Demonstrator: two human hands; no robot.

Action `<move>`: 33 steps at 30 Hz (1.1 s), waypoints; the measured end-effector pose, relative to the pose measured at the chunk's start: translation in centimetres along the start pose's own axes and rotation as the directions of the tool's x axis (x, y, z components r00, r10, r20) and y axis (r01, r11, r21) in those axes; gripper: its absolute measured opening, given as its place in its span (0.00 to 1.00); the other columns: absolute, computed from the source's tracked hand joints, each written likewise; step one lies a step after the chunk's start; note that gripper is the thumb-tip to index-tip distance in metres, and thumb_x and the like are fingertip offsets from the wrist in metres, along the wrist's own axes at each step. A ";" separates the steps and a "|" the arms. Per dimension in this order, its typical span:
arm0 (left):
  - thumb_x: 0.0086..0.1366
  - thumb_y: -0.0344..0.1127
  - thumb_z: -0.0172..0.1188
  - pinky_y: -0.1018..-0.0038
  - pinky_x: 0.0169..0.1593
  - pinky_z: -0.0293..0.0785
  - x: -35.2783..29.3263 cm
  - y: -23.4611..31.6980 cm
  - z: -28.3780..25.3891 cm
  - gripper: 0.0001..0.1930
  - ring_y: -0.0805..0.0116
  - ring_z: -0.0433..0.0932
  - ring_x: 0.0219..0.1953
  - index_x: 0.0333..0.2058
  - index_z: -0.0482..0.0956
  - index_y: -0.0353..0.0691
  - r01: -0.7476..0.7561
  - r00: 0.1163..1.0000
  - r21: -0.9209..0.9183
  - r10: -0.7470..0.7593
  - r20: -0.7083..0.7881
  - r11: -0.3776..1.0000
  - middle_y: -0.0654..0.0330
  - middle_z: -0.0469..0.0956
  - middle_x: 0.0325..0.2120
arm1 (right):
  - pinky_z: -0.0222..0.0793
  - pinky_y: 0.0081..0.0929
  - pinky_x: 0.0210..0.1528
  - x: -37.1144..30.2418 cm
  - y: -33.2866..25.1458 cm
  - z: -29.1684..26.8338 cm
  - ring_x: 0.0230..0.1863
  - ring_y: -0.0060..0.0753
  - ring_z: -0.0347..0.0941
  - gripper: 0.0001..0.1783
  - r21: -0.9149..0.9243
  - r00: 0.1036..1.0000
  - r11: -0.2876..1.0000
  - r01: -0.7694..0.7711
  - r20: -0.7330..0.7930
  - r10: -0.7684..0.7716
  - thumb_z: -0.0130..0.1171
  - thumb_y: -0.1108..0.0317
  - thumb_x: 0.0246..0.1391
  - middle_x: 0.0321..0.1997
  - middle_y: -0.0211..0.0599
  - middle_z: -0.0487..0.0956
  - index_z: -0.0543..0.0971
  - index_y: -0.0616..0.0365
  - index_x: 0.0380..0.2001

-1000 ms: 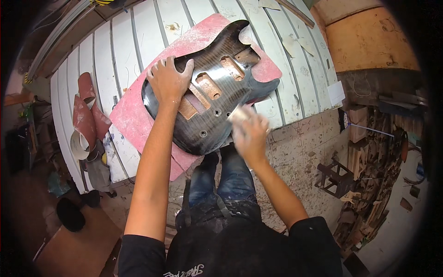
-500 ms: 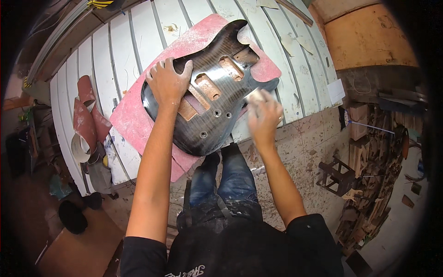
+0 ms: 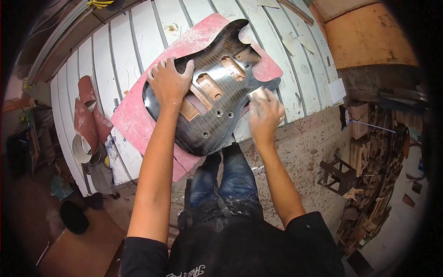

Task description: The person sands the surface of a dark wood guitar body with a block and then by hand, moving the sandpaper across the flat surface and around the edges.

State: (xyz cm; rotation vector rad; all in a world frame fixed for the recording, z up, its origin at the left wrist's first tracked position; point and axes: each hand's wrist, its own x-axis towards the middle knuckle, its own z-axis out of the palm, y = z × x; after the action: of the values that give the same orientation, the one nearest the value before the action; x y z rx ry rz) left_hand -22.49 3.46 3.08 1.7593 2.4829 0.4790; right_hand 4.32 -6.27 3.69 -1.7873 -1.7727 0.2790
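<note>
A dark, wood-grained electric guitar body [image 3: 213, 99] lies on a pink, dust-marked mat [image 3: 132, 111]. Its routed pockets show bare wood, and several round holes pierce it near the lower edge. My left hand [image 3: 170, 83] rests flat on its upper left side, fingers spread and dusty. Beside the inner curve of the right-hand side, my right hand [image 3: 266, 113] grips a small pale piece of sandpaper [image 3: 256, 92] against the edge near the horn. The fingers cover most of that piece, and they are slightly blurred.
The mat lies on a white slatted table [image 3: 94, 60]. Curled reddish abrasive sheets [image 3: 87, 115] hang at its left edge, near a grey cloth [image 3: 100, 177]. A dark stool [image 3: 338, 174] and stacked wood offcuts [image 3: 369, 184] stand on the right. Wooden strip [image 3: 296, 11] at the far edge.
My right hand and the sandpaper have shifted very slightly along the edge of the guitar body. The left hand stays flat on the body; the whole view has shifted a little.
</note>
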 end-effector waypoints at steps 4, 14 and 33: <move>0.69 0.68 0.59 0.46 0.72 0.61 -0.2 -0.4 0.5 0.38 0.41 0.77 0.62 0.58 0.84 0.37 0.006 1.000 0.014 -0.005 -0.025 1.000 0.42 0.82 0.55 | 0.60 0.54 0.70 -6.6 -3.8 -0.3 0.66 0.54 0.72 0.16 0.092 0.967 0.980 0.176 0.168 -0.189 0.69 0.69 0.58 0.67 0.40 0.80 0.89 0.39 0.49; 0.69 0.69 0.59 0.47 0.72 0.60 0.0 0.1 -0.1 0.38 0.42 0.77 0.63 0.59 0.83 0.38 0.004 1.000 0.008 -0.004 0.001 1.000 0.43 0.83 0.55 | 0.64 0.53 0.67 -2.1 -0.8 0.9 0.63 0.56 0.70 0.10 -0.007 0.996 0.996 0.088 0.031 -0.088 0.69 0.67 0.59 0.68 0.43 0.79 0.88 0.52 0.44; 0.69 0.69 0.58 0.47 0.74 0.60 -0.1 -0.1 0.2 0.39 0.43 0.75 0.65 0.60 0.82 0.38 0.015 1.000 0.005 -0.015 0.026 1.000 0.43 0.81 0.59 | 0.54 0.50 0.69 -12.1 -5.7 -2.0 0.64 0.50 0.70 0.15 0.140 0.930 0.967 0.211 0.275 -0.243 0.71 0.67 0.56 0.68 0.39 0.80 0.90 0.36 0.46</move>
State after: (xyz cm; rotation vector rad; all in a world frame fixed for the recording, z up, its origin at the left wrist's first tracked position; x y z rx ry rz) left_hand -22.53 3.40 2.84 1.7362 2.4805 0.4466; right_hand -0.46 -18.81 5.25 -1.5060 -2.1050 0.5544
